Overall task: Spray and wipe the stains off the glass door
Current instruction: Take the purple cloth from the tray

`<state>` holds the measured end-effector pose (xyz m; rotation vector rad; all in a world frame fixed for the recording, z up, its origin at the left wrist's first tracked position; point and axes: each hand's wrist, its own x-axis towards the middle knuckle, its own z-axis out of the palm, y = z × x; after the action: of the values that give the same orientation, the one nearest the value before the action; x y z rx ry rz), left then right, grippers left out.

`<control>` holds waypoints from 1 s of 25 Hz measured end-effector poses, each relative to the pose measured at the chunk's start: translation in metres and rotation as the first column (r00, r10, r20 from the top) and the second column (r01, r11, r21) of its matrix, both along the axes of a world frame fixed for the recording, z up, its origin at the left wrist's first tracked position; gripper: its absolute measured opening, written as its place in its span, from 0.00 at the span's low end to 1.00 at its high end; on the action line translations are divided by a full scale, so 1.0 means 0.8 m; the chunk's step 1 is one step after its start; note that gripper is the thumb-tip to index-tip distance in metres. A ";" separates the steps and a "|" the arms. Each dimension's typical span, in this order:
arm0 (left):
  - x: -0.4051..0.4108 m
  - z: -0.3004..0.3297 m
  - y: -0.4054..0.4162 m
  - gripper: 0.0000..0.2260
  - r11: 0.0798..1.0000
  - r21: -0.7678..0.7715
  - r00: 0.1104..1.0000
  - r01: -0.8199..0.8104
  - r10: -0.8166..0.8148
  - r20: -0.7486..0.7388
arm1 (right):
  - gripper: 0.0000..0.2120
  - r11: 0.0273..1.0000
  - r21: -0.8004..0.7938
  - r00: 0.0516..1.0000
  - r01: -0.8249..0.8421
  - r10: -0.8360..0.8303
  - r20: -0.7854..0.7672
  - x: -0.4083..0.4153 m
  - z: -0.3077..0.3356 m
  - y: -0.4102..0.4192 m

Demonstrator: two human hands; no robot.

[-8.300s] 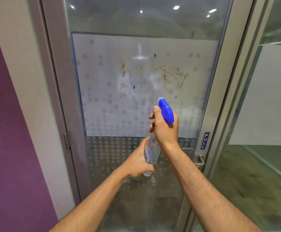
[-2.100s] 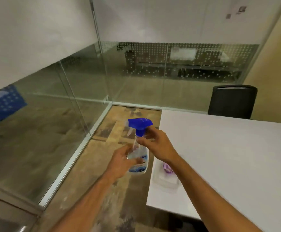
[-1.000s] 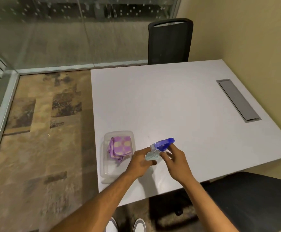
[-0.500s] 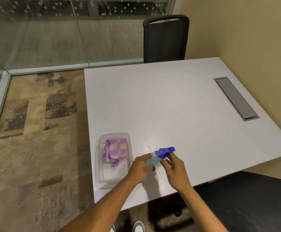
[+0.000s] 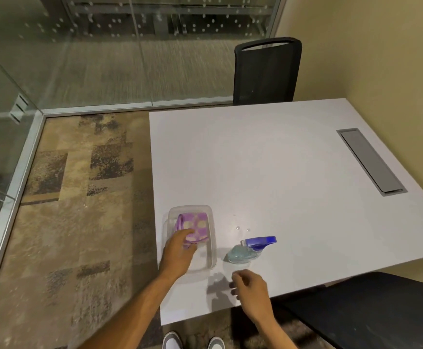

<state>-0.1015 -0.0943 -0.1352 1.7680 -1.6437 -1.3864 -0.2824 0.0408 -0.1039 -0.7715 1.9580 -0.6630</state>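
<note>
The spray bottle (image 5: 252, 249), held half a second ago, now stands released on the white surface (image 5: 281, 167). Right hand (image 5: 249, 289) hangs loosely curled, empty. Left hand (image 5: 177, 253) touches the purple cloth (image 5: 196, 226) in the clear container (image 5: 211, 258); grip unclear. Wiping is probably next.

I set the spray bottle (image 5: 249, 249) down on the table (image 5: 293, 172), let go, moved my left hand (image 5: 177, 253) onto the cloth (image 5: 197, 226); right hand (image 5: 249, 289) pulled back.

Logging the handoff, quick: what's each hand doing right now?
Left hand: reaching into the clear tub, fingers on the purple cloth; grip cannot be told.
Right hand: loosely curled, holding nothing.
</note>
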 end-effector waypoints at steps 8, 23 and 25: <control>0.009 -0.008 -0.050 0.28 0.989 0.146 0.997 -0.008 0.019 -0.071 | 0.17 0.913 -0.233 0.938 -0.336 0.301 -0.174 0.066 -0.020 -0.099; -0.010 -0.051 -0.065 0.25 0.799 0.569 0.840 -0.196 0.436 -0.323 | 0.34 0.762 0.098 0.678 -0.640 0.620 -0.395 0.092 -0.145 -0.181; -0.003 -0.046 -0.062 0.24 0.818 0.543 0.834 -0.192 0.427 -0.349 | 0.26 0.819 -0.059 0.783 -0.570 0.521 -0.340 0.087 -0.124 -0.180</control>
<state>-0.1041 -0.1442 -0.1719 1.6676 -0.7373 -1.9734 -0.2125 -0.1030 -0.2030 -1.5548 1.8205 -0.3517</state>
